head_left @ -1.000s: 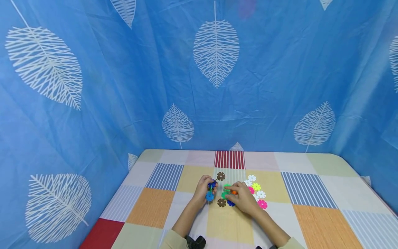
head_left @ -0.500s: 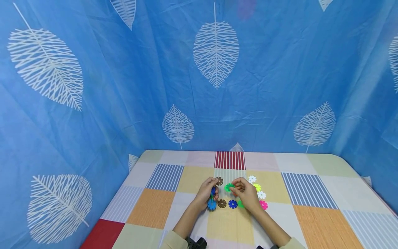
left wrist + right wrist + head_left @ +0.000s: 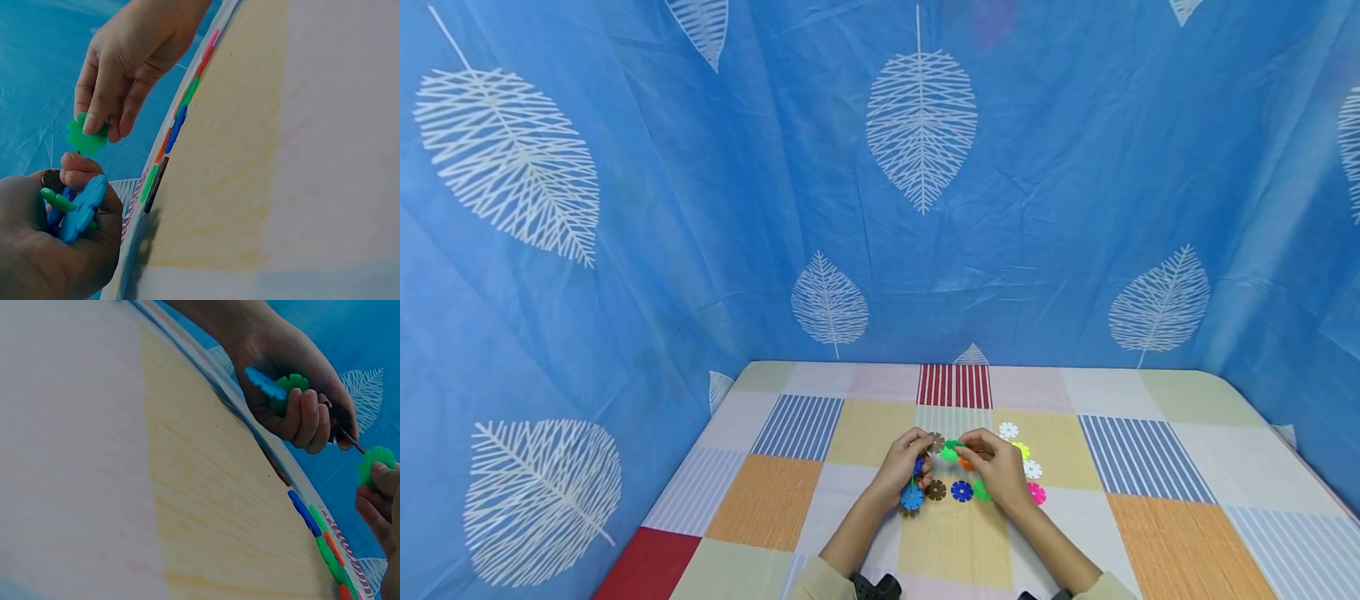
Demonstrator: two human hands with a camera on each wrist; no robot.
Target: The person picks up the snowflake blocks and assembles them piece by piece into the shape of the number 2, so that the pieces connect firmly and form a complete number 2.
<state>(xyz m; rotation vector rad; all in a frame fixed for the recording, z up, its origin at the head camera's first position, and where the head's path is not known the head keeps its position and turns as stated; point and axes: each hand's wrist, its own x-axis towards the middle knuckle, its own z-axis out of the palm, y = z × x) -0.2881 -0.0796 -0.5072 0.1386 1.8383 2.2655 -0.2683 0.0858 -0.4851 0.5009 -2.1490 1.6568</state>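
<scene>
My left hand (image 3: 898, 467) holds a small chain of notched plastic flower discs. In the left wrist view its fingers curl round a light blue disc (image 3: 84, 209) and a dark blue disc (image 3: 55, 219). A green disc (image 3: 292, 381) and a brown disc (image 3: 340, 419) of the chain show in the right wrist view. Thumb and fingers of my right hand (image 3: 1000, 471) pinch another green disc (image 3: 84, 140) by its edge. That disc meets a thin brown disc, seen edge-on, at the left fingertips; whether they interlock I cannot tell.
Loose discs lie on the patchwork tablecloth (image 3: 955, 542): a brown one (image 3: 936, 490), a dark blue one (image 3: 962, 491), and a green one (image 3: 982, 491). White (image 3: 1008, 430), yellow (image 3: 1021, 450) and pink discs (image 3: 1037, 493) lie right of my right hand. A blue leaf-print curtain (image 3: 1045, 208) stands behind.
My right hand has lifted a green disc from among the loose ones and brought it left to the brown disc at my left hand. The left hand's chain has dropped slightly toward me.
</scene>
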